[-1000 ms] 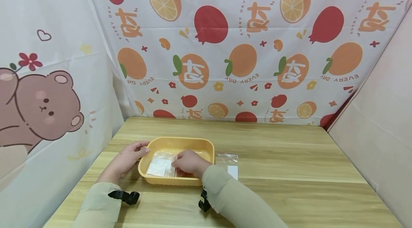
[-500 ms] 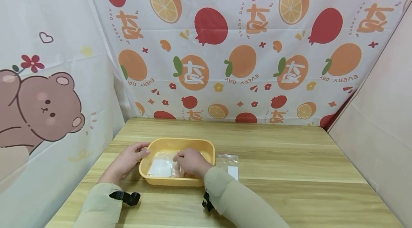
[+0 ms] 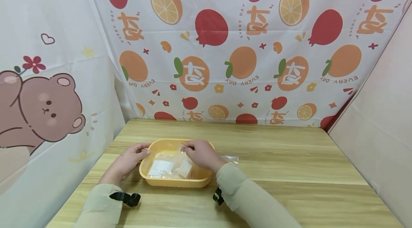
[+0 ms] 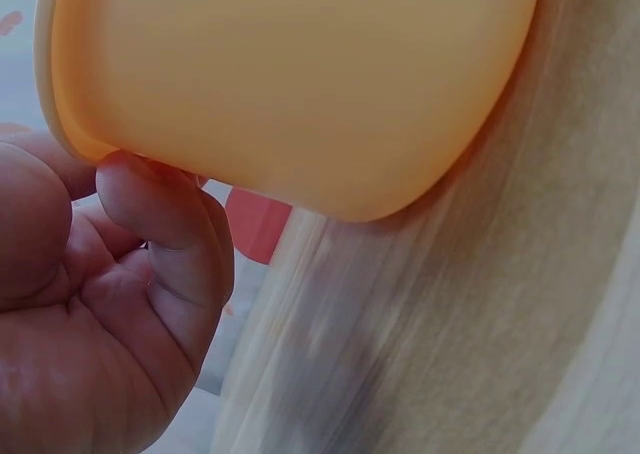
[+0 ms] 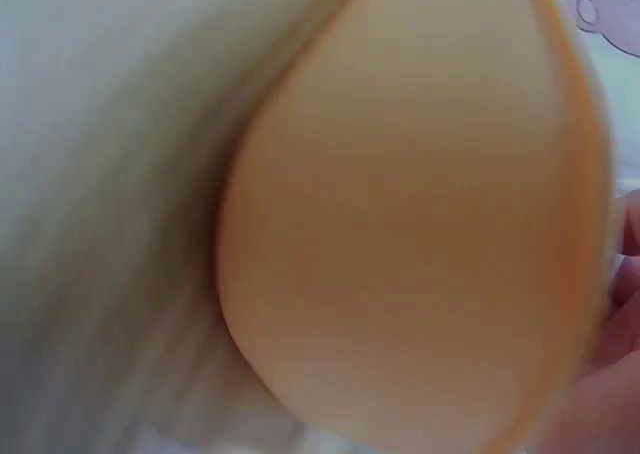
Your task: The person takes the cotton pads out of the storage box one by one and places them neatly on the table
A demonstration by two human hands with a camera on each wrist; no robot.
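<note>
A yellow plastic basin [image 3: 175, 183] stands on the table with several clear zip bags inside. My left hand [image 3: 131, 157] grips its left rim, thumb on top; in the left wrist view curled fingers [image 4: 165, 209] press up under the lip. My right hand [image 3: 203, 154] is over the basin's right half. Its thumb and forefinger pinch the top edge of a clear zip bag [image 3: 184, 168] with a white card, which hangs tilted inside. Another bag with a white card [image 3: 161, 167] lies at the basin's left. The right wrist view mostly shows the basin's outer wall [image 5: 400, 234].
Just right of the basin a further zip bag [image 3: 231, 159] lies on the wooden table [image 3: 289, 170], largely hidden by the right forearm. A fruit-print cloth [image 3: 241, 24] hangs behind the table, and a bear-print cloth [image 3: 58, 106] hangs at the left.
My right hand has moved up and to the right, drawing the pinched zip bag upward in the basin. The forearm now covers much of the bag on the table. My left hand stays at the rim.
</note>
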